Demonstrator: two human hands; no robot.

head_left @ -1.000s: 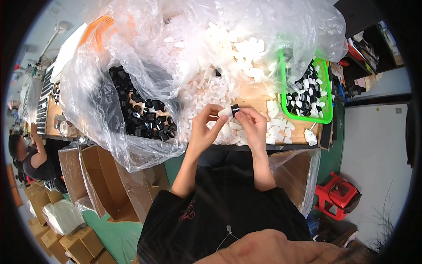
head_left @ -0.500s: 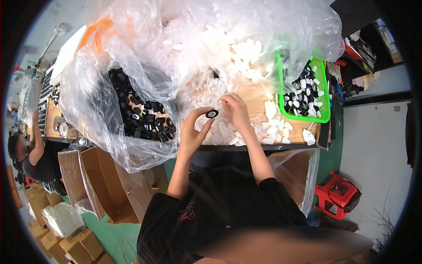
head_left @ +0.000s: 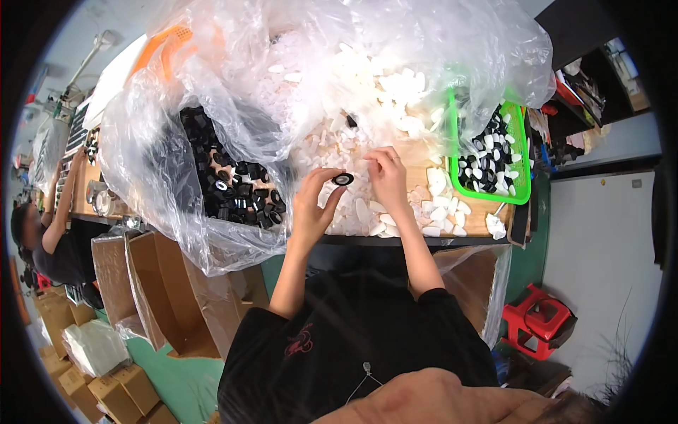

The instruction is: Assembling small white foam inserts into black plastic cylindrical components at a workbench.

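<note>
My left hand (head_left: 311, 205) pinches a small black oval piece with a pale centre (head_left: 343, 179) between thumb and fingertips. It is raised over a spread of translucent white oval pieces (head_left: 363, 212) on the table. To its right, my right hand (head_left: 390, 182) has its fingertips drawn together; whatever they hold, if anything, is too small to make out. The two hands are apart. On the left, many black pieces (head_left: 224, 185) lie in an opened clear plastic bag (head_left: 205, 244). A green basket (head_left: 527, 185) at the right holds mixed black and white pieces.
Large clear plastic sheeting (head_left: 296, 42) covers the table's far side, with an orange basket (head_left: 164, 48) at far left. Open cardboard boxes (head_left: 169, 297) stand below the table edge. A red stool (head_left: 538, 321) is at lower right. Another person (head_left: 60, 247) works at far left.
My left hand has risen slightly with the black oval piece. My right hand has shifted a little to the right. The view has tilted slightly, and the person at far left has moved an arm.
</note>
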